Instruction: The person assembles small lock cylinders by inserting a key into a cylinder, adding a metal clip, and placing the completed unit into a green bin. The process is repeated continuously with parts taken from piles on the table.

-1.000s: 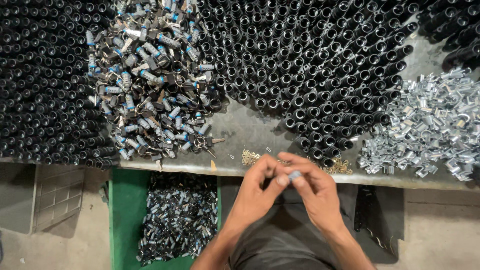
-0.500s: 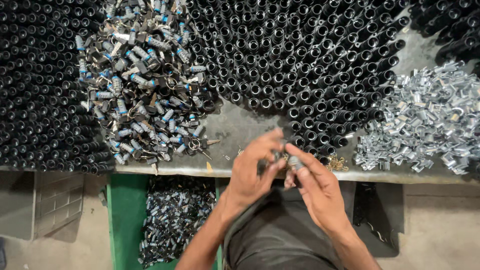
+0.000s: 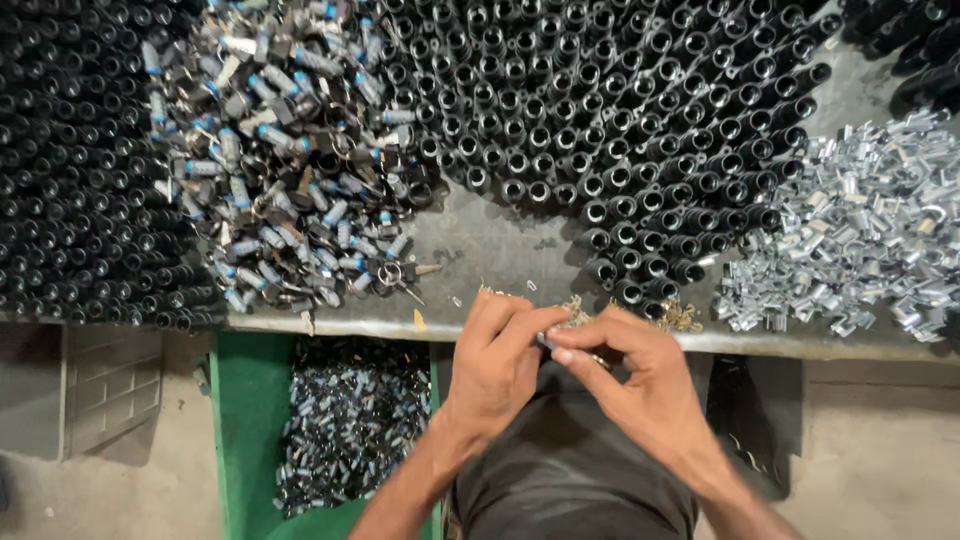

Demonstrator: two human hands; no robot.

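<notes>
Hands: your left hand (image 3: 497, 365) and right hand (image 3: 640, 385) meet at the counter (image 3: 500, 245) edge, fingers pinched together on a small metal part (image 3: 549, 343), mostly hidden.
Bin: the green bin (image 3: 240, 430) below holds small dark-and-silver pieces, within a drop's reach.
Left pile: blue-tipped lock cylinders (image 3: 290, 150).
Far: upright black tubes (image 3: 620, 110).
Right: silver clips (image 3: 850, 240).

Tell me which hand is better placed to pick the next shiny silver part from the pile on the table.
The right hand. The silver pile lies on its side of the table, with no hand in between. The left hand would have to cross over it.
</notes>
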